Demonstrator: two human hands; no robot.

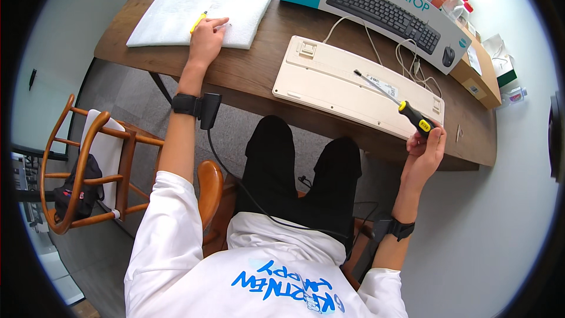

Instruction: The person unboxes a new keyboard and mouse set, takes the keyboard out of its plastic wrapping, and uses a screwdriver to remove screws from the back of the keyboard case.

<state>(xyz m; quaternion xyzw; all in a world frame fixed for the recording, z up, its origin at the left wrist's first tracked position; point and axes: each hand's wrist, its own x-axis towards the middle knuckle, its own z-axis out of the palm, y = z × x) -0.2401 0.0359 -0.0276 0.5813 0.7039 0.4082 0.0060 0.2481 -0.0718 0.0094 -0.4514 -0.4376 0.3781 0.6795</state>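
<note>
Right hand (425, 144), right of centre — clenched on yellow-black screwdriver (391, 99), tip over upturned cream keyboard (353, 85). Left hand (207, 38), upper left — pinching small yellow tool (198, 22) on white foam pad (176, 9).

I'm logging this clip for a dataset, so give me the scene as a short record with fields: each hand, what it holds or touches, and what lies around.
left hand: rests on the white foam pad, at a small yellow tool
right hand: grips the yellow-and-black screwdriver, tip over the keyboard
keyboard: cream, lying underside up on the wooden table
behind it: keyboard box, cable
left of person: wooden chair
</note>
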